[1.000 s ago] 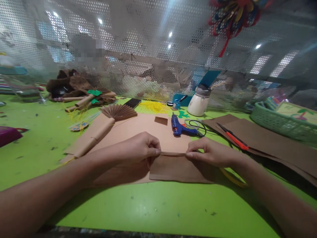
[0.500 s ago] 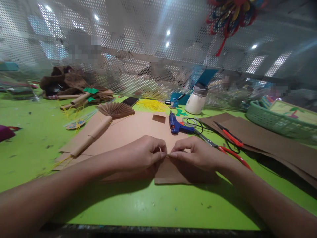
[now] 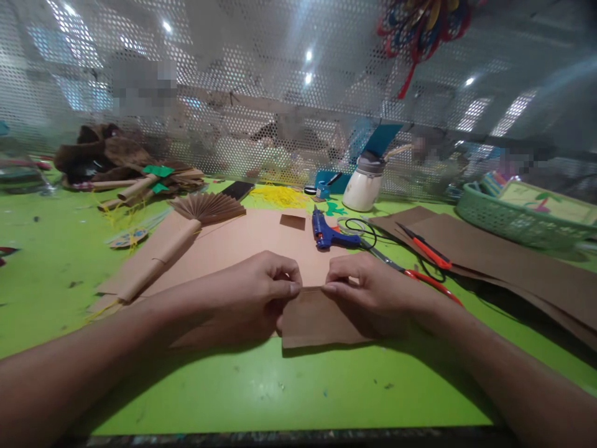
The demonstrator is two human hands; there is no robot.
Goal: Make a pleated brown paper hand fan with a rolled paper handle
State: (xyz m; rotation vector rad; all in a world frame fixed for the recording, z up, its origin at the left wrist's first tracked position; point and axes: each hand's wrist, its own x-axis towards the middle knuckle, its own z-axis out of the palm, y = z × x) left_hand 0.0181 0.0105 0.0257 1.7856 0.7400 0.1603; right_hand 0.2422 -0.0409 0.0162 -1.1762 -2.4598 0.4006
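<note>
A brown sheet of paper [image 3: 317, 320] lies at the near side of the green table, its upper edge folded or rolled narrowly. My left hand [image 3: 268, 283] pinches that edge between thumb and forefinger. A short way to the right, my right hand [image 3: 364, 283] pinches the same edge, thumb toward me. A strip of the fold shows between the two hands. Beneath and beyond them spreads a larger light-brown sheet [image 3: 242, 239]. Just past my right hand rests a blue glue gun [image 3: 329, 233] with its nozzle pointing away.
Red-handled scissors [image 3: 429, 280] and a red cutter knife [image 3: 426, 246] lie at right, beside stacked brown sheets [image 3: 494, 249] and a green basket [image 3: 513, 218]. At left are a paper roll [image 3: 158, 261] and a pleated paper fan [image 3: 209, 208]. A white jar [image 3: 364, 183] stands behind.
My hands have moved apart along the folded paper edge, leaving a longer strip showing between the fingertips. The whole view has shifted slightly.
</note>
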